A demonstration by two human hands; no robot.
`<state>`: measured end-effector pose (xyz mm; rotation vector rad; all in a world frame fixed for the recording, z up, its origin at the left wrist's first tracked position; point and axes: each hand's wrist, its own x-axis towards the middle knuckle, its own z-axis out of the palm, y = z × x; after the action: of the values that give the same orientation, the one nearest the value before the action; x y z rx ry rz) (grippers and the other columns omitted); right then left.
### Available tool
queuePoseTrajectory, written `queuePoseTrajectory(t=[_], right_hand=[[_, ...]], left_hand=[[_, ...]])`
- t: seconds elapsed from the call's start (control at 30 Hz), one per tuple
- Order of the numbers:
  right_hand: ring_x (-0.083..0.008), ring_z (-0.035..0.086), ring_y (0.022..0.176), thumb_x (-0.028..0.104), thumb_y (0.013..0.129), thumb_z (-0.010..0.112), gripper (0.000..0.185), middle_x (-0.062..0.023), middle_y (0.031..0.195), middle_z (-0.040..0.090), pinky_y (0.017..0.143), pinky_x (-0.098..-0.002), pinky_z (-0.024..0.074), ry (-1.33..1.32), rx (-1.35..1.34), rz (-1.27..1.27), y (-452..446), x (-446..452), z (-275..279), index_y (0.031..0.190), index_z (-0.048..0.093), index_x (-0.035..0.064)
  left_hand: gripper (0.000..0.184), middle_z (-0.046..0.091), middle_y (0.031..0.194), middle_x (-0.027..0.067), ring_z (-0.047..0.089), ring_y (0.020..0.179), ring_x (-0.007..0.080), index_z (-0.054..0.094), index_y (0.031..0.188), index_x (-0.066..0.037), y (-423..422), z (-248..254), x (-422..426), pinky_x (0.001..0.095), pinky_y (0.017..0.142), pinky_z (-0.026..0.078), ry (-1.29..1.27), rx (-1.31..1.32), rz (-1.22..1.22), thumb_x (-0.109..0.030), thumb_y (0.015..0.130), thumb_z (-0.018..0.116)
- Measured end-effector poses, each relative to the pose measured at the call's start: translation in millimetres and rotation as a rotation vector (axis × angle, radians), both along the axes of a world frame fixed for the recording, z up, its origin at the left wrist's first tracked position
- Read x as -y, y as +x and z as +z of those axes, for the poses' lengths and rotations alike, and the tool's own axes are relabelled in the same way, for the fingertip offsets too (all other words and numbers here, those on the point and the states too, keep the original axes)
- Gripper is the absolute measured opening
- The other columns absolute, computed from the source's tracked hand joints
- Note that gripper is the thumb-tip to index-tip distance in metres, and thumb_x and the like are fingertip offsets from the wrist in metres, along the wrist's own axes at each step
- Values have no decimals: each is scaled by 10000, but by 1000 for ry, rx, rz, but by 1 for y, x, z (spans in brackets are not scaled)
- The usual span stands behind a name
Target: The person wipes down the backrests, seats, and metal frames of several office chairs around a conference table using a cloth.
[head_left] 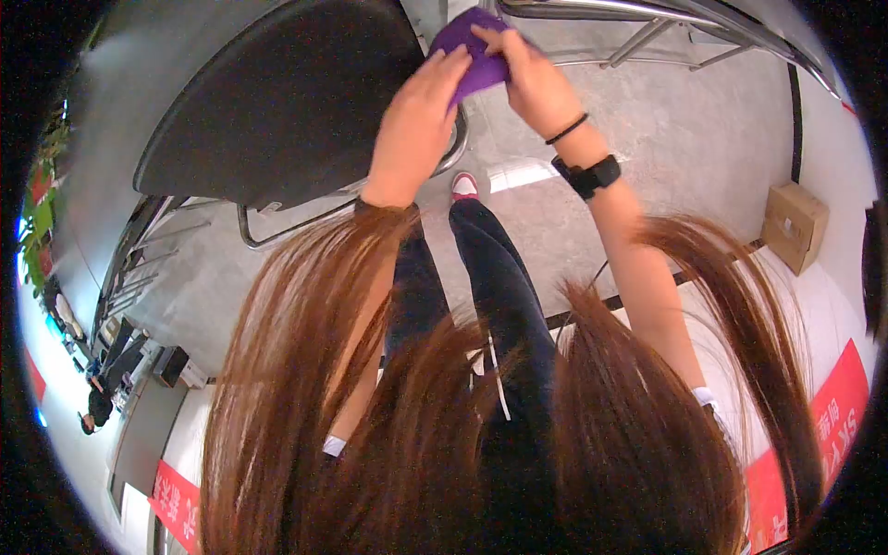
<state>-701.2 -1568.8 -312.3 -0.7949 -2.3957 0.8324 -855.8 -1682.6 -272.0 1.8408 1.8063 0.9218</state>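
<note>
A folded purple cloth (483, 76) is held out in front of me at the top of the head view. The fingers of my left hand (416, 125) press on its left side. My right hand (541, 88) grips the right side, thumb and fingers partly over the fabric. Just left of the cloth is a black chair (287, 102) with a metal frame, its edge close to my left hand. Part of each hand's grip is hidden by the cloth.
Metal chair tubing (638, 42) runs along the top right. A cardboard box (794, 227) stands at the right wall, and red banners with lettering (837, 407) lie lower right. Farther left, a person in dark clothes (100, 402) is near a desk (153, 430). Long hair hangs across my lower view.
</note>
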Motion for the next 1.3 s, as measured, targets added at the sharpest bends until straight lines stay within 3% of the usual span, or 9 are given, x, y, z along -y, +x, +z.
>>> queuePoseTrajectory(t=[0.1,0.2,0.3,0.63,0.8,1.03,1.17,1.2,1.3], right_hand=[[-389,586,1040,-167,699,494,685,-169,1203,601,821,-447,508,-353,409,29,7,36,-28,1323,413,103],[-392,532,1151,-138,731,483,708,-204,1351,491,910,-437,494,-287,181,32,11,76,-32,1386,394,114],[-401,391,1314,-50,774,493,632,-164,1480,351,1040,-428,417,-162,244,50,17,107,-25,1391,375,26],[-376,309,1369,-19,738,531,574,-156,1424,421,1150,-497,215,-127,331,202,2,153,26,1308,461,-12],[-304,400,1271,76,695,623,662,-126,1440,408,1057,-429,316,-138,372,316,-6,145,42,1330,443,21],[-319,383,1292,72,682,671,713,-122,1433,411,1129,-471,220,-60,364,432,-70,185,22,1350,423,39],[-329,468,1240,35,735,610,550,-143,1388,474,1100,-482,291,-95,303,519,-113,206,22,1273,496,38],[-338,567,1127,32,760,591,472,-162,1276,566,995,-455,424,-41,250,521,-121,206,25,1227,533,61],[-338,627,1004,26,764,585,459,-166,1159,625,853,-417,512,-392,585,506,-146,187,61,1217,545,91]], left_hand=[[519,484,1378,136,424,1300,326,487,1305,-30,16,-45,30,409,1075,363,-199,-56,-61,49,792,513],[605,435,1430,118,384,1338,313,449,1358,-43,18,-49,59,405,1118,318,-261,-20,-80,108,772,463],[659,411,1453,104,358,1357,304,429,1380,-43,19,-37,86,409,1140,286,-324,96,-37,146,748,441],[630,446,1428,91,379,1347,290,465,1355,-56,8,-7,143,434,1141,282,-314,10,-1,133,754,464],[607,468,1411,76,388,1344,271,485,1345,-70,-8,-12,160,423,1149,277,-310,-26,-35,104,764,458],[597,509,1375,91,404,1333,290,521,1309,-57,-42,0,211,431,1157,257,-269,129,225,106,739,447],[547,548,1326,139,467,1288,322,543,1283,-57,-57,14,239,391,1091,344,-291,285,516,104,763,499],[528,573,1288,153,515,1238,329,553,1271,-66,-61,11,243,383,1043,390,-279,218,570,110,775,514],[519,590,1258,146,537,1206,330,562,1260,-70,-76,22,232,392,1035,397,-223,317,626,107,775,518]])
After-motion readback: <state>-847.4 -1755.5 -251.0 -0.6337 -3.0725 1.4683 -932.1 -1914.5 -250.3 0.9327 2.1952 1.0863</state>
